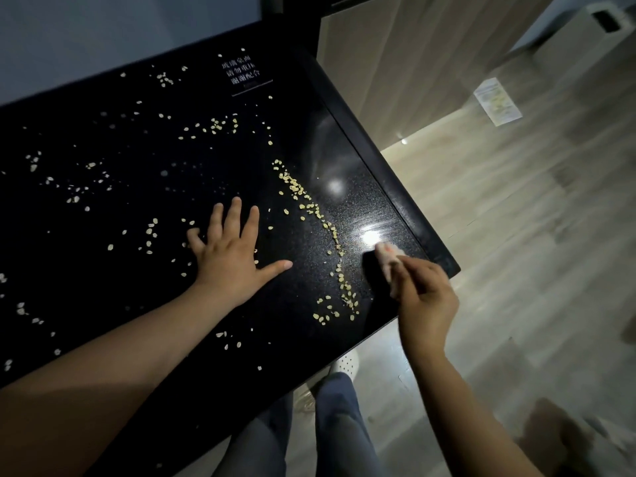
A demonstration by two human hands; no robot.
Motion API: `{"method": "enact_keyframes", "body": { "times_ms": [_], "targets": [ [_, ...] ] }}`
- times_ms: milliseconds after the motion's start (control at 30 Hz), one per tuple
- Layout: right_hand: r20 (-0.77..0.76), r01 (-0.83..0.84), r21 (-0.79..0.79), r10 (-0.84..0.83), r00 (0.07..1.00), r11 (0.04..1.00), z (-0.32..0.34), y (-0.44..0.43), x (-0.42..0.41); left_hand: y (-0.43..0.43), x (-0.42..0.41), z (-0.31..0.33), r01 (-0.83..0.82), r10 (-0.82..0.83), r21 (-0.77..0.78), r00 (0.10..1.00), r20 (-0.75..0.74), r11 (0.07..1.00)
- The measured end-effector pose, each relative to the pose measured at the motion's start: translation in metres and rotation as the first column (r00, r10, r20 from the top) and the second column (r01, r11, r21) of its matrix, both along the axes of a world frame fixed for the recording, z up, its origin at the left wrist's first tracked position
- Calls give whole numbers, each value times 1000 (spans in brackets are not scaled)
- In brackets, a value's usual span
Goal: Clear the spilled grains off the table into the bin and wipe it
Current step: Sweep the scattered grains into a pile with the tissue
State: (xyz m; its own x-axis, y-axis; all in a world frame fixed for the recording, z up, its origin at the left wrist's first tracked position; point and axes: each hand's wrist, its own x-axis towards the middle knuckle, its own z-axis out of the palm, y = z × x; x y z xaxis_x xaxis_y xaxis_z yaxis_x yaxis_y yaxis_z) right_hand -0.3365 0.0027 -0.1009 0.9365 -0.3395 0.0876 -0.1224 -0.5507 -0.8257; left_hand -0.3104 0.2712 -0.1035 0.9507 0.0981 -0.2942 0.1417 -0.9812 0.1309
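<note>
While the left hand point(231, 256) is laid flat on the black tabletop point(364, 187), fingers spread and clamped on nothing, the right hand point(425, 297) is closed around a small pale cloth point(387, 254) pressed against the surface near the tabletop's right edge. The flat palm is judged to serve as a brace, steadying the body during the wiping reach. The cloth is blurred, so its exact shape cannot be told.

Just left of the cloth, a long ridge of grains point(309, 208) is seen, running from mid-tabletop towards the near edge. The strip between that ridge and the right edge is largely bare and shows ceiling-light reflections. It is judged that the grains are being gathered into a line so that they can be moved together rather than singly.

Further from the cloth, past the left hand, loose grains are scattered across most of the remaining surface. A white printed notice point(242, 74) is marked near the far edge.

No bin can be identified with confidence. The task is judged to be at an early stage.
</note>
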Motion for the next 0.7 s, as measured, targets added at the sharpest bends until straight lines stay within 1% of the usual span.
{"method": "enact_keyframes", "body": {
  "times_ms": [100, 233, 400, 467, 567, 633, 700],
  "targets": [
    [-41, 40, -32, -41, 998, 999, -12, -13, -7, 0, 1, -1, 3, -3, 8, 1000, -5, 1000],
    [-29, 22, -19, -23, 999, 1000, -25, 21, -32, 0, 1, -2, -2, 2, 2, 1000, -11, 1000],
    [-62, -81, 163, 92, 994, 983, -17, 72, -52, -1, 3, 0, 5, -4, 19, 1000, -31, 1000],
    [-53, -42, 204, 53, 997, 978, -8, 70, -44, 1, 2, 2, 12, -12, 13, 999, -39, 1000],
    [-22, 11, 225, -6, 1000, 974, 10, 57, -21, 6, 3, 7, 27, -28, -12, 998, -63, 1000],
    [-16, 18, 235, -15, 1000, 972, 19, 50, -3, 11, 6, 14, 34, -39, -47, 995, -94, 998],
    [-5, -3, 234, 4, 1000, 972, 29, 50, 17, 18, 11, 21, 30, -38, -96, 996, -81, 995]
  ]
}}
